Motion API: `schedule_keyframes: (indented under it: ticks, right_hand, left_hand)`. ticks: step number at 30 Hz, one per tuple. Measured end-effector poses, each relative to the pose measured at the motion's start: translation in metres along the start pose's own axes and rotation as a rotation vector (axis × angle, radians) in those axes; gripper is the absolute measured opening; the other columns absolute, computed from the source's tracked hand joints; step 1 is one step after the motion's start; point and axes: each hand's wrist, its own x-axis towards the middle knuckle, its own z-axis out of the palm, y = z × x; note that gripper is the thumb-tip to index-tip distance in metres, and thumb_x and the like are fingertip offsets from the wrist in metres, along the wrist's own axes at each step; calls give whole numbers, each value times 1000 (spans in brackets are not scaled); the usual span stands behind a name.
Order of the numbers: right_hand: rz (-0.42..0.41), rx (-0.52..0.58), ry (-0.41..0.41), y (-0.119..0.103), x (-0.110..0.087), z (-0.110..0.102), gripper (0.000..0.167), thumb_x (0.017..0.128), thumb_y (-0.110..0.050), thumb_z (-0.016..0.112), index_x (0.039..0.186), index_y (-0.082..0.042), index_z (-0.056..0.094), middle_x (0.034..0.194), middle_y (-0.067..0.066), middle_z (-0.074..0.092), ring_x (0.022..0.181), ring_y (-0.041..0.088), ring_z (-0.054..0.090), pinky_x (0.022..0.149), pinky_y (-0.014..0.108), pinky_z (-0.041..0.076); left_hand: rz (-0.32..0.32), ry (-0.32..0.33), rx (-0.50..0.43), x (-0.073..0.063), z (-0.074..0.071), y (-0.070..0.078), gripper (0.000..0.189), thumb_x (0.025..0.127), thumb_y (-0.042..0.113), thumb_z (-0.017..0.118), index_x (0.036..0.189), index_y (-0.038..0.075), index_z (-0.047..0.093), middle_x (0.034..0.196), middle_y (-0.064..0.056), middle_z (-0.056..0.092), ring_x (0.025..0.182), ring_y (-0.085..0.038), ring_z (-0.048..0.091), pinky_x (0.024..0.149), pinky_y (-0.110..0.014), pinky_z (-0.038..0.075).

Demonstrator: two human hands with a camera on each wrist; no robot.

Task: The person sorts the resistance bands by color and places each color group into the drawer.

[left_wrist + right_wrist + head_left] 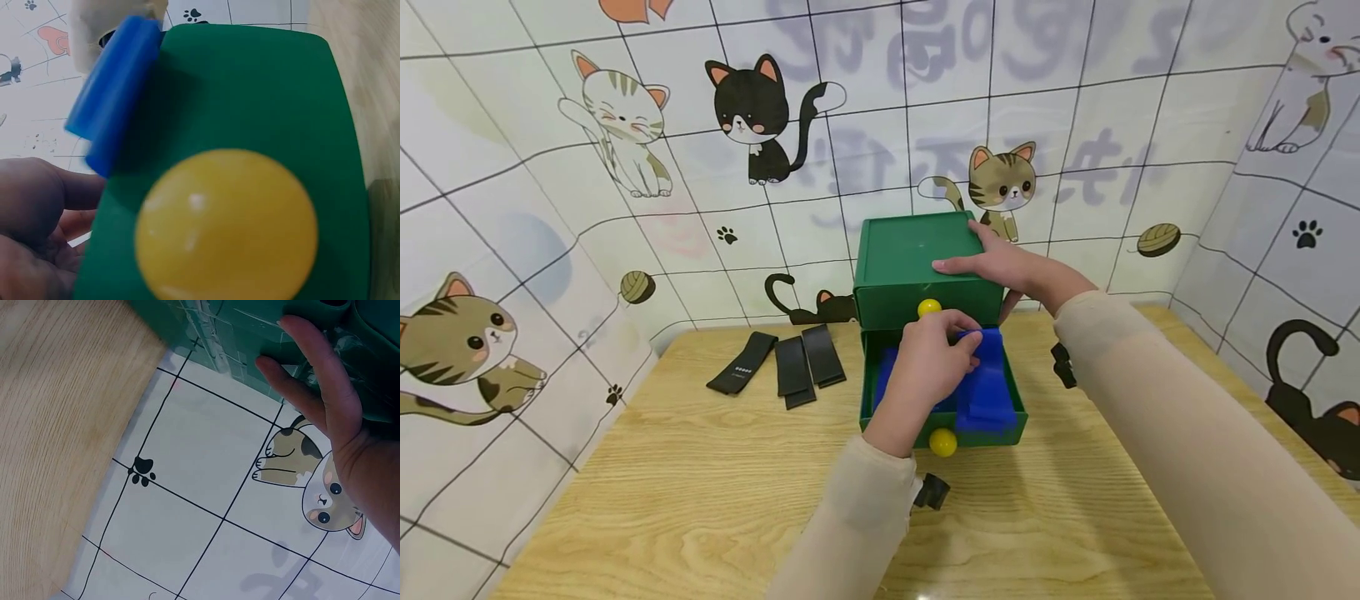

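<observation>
In the head view, a two-tier green drawer box stands on the table with its lower drawer pulled out. My left hand is over that drawer, its thumb and forefinger pinching the upper end of a glossy blue strip. The strip hangs over the drawer's front edge; more blue material lies inside, partly hidden by the hand. In the left wrist view, the blue strip droops beside a yellow knob. My right hand rests on the box's top and right side, fingers spread.
Several flat black strips lie on the wooden table to the left of the box. The upper drawer, with its yellow knob, is closed. A wall covering with cartoon cats rises behind the table.
</observation>
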Motion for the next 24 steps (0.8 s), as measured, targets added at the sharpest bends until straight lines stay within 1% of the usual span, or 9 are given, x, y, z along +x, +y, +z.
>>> schedule_keyframes:
  ticks: [4,6,10,13,15,19,21,24]
  right_hand:
    - [6,-2,5,-1,1,0,122,92,-71,69,168,-38,-21,176,24,11,145,55,47,72,57,65]
    - [8,1,5,-1,1,0,122,92,-70,69,168,-37,-20,176,24,11,146,55,46,72,58,65]
    - [6,0,3,0,1,0,122,92,-70,69,168,-37,-21,177,23,6,150,56,40,72,59,65]
    - [5,0,2,0,2,0,122,92,-71,69,168,-37,-20,178,23,5,150,55,40,72,59,65]
    - [8,5,3,0,2,0,122,92,-70,70,168,-38,-20,177,23,8,149,55,42,72,58,65]
    - [10,5,3,0,3,0,122,92,-70,70,168,-38,-20,176,24,9,148,55,43,72,58,65]
    - [10,1,5,0,3,-1,122,92,-70,70,168,-38,-20,177,24,8,149,55,42,72,58,65]
    - [10,-5,3,1,3,-1,122,92,-70,69,168,-38,-21,177,24,6,150,55,39,72,59,65]
  left_hand:
    - [-22,-19,-3,3,3,-4,18,108,23,65,118,15,76,104,-3,80,82,-10,78,84,-33,64]
    - [-36,-32,-9,4,4,-5,17,108,24,65,118,15,75,101,-3,80,83,-10,78,84,-34,64]
    - [-52,-45,-15,5,5,-7,17,108,23,64,118,14,75,100,-3,79,84,-11,78,87,-35,64]
    - [-54,-48,-13,6,6,-8,17,108,22,64,119,13,74,104,-4,78,87,-13,79,89,-37,64]
    - [-54,-54,-8,7,6,-10,17,108,22,64,120,13,74,105,-4,79,89,-13,79,90,-37,64]
    - [-51,-78,8,9,8,-13,18,108,21,65,122,14,73,102,-3,79,90,-13,76,88,-36,62]
    - [-43,-92,14,10,8,-14,19,108,21,65,123,13,73,102,-3,78,90,-13,74,87,-35,61]
    - [-35,-113,10,10,9,-14,19,108,19,65,124,13,72,107,-3,77,93,-14,74,88,-34,61]
